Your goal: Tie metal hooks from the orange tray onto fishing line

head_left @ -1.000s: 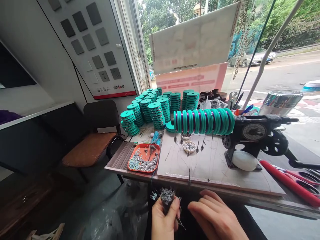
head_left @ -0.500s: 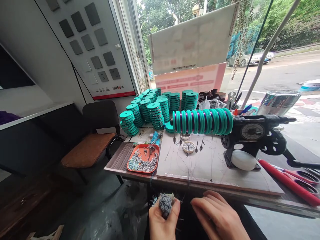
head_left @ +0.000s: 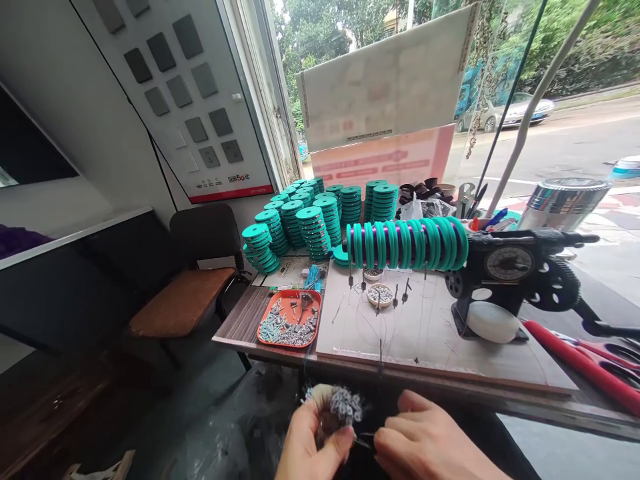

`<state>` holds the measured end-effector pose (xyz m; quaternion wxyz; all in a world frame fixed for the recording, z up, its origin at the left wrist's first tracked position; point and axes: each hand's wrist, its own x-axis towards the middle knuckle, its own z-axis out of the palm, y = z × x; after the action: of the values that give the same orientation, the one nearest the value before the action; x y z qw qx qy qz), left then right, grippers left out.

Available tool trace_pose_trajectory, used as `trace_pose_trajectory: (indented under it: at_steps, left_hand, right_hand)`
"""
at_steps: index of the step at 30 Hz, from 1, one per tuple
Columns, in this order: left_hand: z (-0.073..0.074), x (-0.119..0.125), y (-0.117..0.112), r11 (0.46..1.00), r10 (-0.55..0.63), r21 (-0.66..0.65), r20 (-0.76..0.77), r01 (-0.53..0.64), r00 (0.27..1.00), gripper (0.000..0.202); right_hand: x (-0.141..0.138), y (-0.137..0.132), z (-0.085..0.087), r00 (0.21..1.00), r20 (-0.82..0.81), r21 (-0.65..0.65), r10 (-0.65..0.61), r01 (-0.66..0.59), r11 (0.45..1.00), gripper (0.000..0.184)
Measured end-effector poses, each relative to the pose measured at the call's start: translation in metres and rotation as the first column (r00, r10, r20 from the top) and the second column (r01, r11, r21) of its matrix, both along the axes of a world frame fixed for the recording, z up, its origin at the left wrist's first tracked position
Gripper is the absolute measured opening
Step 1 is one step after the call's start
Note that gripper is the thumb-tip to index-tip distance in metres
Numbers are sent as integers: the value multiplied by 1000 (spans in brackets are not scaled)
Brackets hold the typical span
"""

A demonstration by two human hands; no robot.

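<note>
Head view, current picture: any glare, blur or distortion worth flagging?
Head view: daylight bleaches the road outside, while the floor sits in gloom; head view: the grey bundle in the left hand looks soft; head view: the silver can leans outward, probably wide-angle stretch.

Left hand [head_left: 311, 443] grips; right hand [head_left: 423, 437] curls nearby.

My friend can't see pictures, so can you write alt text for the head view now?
The left hand grips a bundle of small grey bits, the right hand close beside it. On the table behind are an orange tray and a black machine holding green spools.
</note>
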<state>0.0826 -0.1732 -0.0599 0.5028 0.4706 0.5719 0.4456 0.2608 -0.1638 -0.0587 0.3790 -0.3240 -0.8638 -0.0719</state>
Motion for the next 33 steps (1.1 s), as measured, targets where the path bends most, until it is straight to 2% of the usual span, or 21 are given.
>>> trace_pose_trajectory:
  at_steps: [2,3,5,7,9,11,13,14,15,16,18,20,22,25,28,30,31,33]
  left_hand:
    - [20,-18,28,993,26,118,-295,9,955,33]
    - [30,-28,47,974,143,224,-468,-40,872,28]
    - [46,-46,88,958,224,276,-559,-75,798,23]
    - [57,-58,122,962,215,268,-618,-54,756,18]
    - [63,-60,136,959,225,277,-646,-51,730,23]
    - [65,-53,127,949,249,313,-651,-45,717,29]
    - [61,-39,101,964,158,267,-605,12,781,33]
    - [56,-31,84,977,49,199,-549,73,834,33]
    - [49,-22,67,985,-151,28,-355,172,922,36]
    - [40,-14,51,951,-298,-123,-112,285,948,38]
    - [17,-1,26,907,-327,-215,182,362,927,41]
    - [-6,7,12,887,-320,-228,323,402,890,48]
    - [-23,11,4,878,-302,-239,395,414,868,54]
    - [-31,14,-2,888,-258,-269,381,373,888,54]
    - [-30,16,-7,943,-169,-259,174,211,970,54]
    - [-29,17,-8,973,-103,-209,2,101,995,53]
    - [-28,18,-8,976,-105,-196,-47,94,993,54]
    - [-27,18,-7,961,-187,-218,-51,172,981,58]
  right_hand:
    - [8,1,9,1000,12,-72,10,-10,997,48]
    - [11,1,12,1000,17,-121,-3,5,993,48]
    - [15,2,12,1000,11,-213,-26,27,977,44]
    - [14,2,4,998,-55,-237,-40,26,971,41]
    - [10,2,-9,988,-147,-224,-48,14,975,40]
    - [6,0,-22,971,-234,-214,-43,-8,977,35]
    - [5,-2,-28,953,-302,-228,-29,-43,973,27]
    - [4,-4,-29,942,-335,-227,-26,-54,972,24]
    - [5,-5,-29,930,-367,-216,-31,-53,975,22]
    - [5,-6,-28,921,-388,-198,-39,-42,979,21]
    - [4,-7,-24,927,-371,-161,-48,-13,987,21]
    - [3,-8,-20,950,-309,-141,-47,3,990,22]
    - [0,-8,-18,961,-271,-107,-47,18,994,25]
    - [-3,-8,-19,958,-281,-63,-62,46,997,30]
    - [-4,-9,-21,946,-317,-56,-67,52,997,30]
    - [-3,-10,-21,946,-319,-61,-63,46,997,29]
    - [-2,-11,-20,949,-309,-66,-60,42,997,28]
    - [0,-11,-17,961,-272,-83,-55,33,996,28]
